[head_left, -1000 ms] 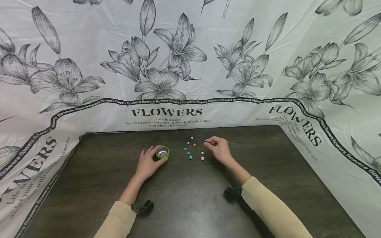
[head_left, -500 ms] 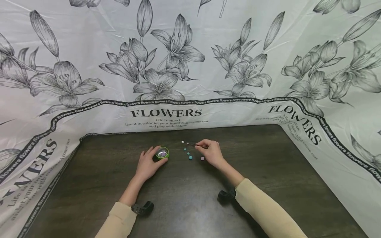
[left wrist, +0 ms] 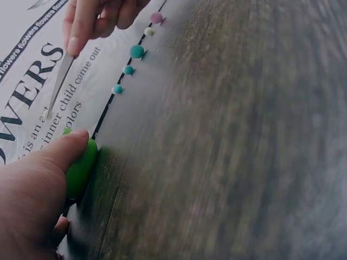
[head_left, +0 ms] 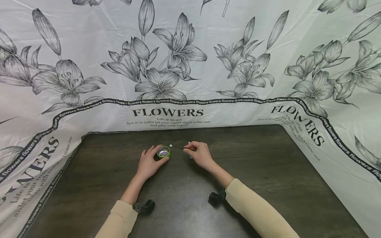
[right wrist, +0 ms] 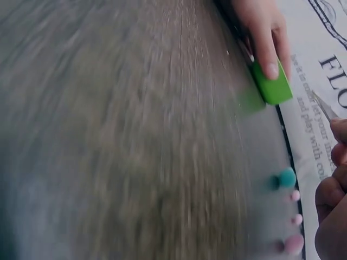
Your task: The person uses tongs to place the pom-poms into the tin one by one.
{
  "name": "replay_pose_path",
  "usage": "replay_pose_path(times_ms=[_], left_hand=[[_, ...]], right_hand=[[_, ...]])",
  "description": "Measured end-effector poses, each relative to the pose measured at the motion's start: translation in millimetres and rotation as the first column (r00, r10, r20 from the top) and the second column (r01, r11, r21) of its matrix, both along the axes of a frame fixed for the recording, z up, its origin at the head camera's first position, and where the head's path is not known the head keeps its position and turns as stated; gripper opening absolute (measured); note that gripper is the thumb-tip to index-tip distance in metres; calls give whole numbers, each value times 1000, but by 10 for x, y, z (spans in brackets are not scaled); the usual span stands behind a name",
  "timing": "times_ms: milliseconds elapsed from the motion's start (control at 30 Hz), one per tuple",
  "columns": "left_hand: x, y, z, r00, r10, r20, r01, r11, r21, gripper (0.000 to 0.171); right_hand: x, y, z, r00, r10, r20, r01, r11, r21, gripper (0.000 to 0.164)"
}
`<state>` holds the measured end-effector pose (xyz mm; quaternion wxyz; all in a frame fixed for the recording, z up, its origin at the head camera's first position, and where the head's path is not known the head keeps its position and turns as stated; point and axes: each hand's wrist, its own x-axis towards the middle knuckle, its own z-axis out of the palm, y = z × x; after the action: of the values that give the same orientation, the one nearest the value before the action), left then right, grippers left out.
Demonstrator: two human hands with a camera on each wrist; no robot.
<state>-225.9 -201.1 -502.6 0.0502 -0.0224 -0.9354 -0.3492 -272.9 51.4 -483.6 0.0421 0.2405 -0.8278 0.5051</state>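
My left hand [head_left: 148, 163] rests on the table with fingers and thumb around a small round green cup [right wrist: 278, 93] with a shiny inside; something purplish shows in it. Between the thumb and fingers of my right hand [head_left: 200, 154] are slim metal tweezers [head_left: 178, 147], pointing left. At their tips sits a small white bead [head_left: 171, 145], just right of the cup's rim. In the left wrist view, teal beads [left wrist: 137, 51], a cream bead [left wrist: 149, 31] and a pink bead [left wrist: 156, 18] lie on the table; in the head view my right hand covers most of them.
The dark wooden table [head_left: 178, 205] is bordered at the back and sides by a white cloth [head_left: 238, 114] printed with flowers and lettering. Dark wrist devices [head_left: 144, 207] sit on both arms at the cuffs of the cream sleeves.
My right hand has moved left, carrying the white bead in the tweezers from the back of the loose beads to beside the cup. The left hand and cup have stayed put.
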Motion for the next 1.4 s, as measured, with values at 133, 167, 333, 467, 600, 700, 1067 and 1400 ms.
replay_pose_path(times_ms=[133,167,333,467,600,700,1067,1400], left_hand=[[-2,20,-4,1000,4,15,-4,1000,-7,74],[-3,21,-4,1000,4,17,-4,1000,-4,74],[-13,16,7,1000,5,16,-5,1000,8,74],[-11,9,15,1000,2,16,-2,1000,8,74],[-8,3,13,1000,3,22,-3,1000,9,74],[-4,5,14,1000,6,26,-7,1000,9,74],[-18,22,6,1000,0,-2,0,1000,7,73],[2,14,19,1000,4,-16,-4,1000,10,73]], right_hand=[[5,-58,-7,1000,11,-19,-10,999,31,8],[8,-68,-9,1000,13,-26,-12,999,38,7],[12,-107,-16,999,26,-36,-25,999,36,6],[2,-144,-27,999,34,-30,-33,999,30,8],[4,-184,-23,998,38,-45,-37,999,25,6],[11,-203,-18,998,35,-43,-33,999,33,7],[14,-228,-27,1000,0,24,-1,999,35,11],[23,-252,-14,999,-12,39,11,999,34,12]])
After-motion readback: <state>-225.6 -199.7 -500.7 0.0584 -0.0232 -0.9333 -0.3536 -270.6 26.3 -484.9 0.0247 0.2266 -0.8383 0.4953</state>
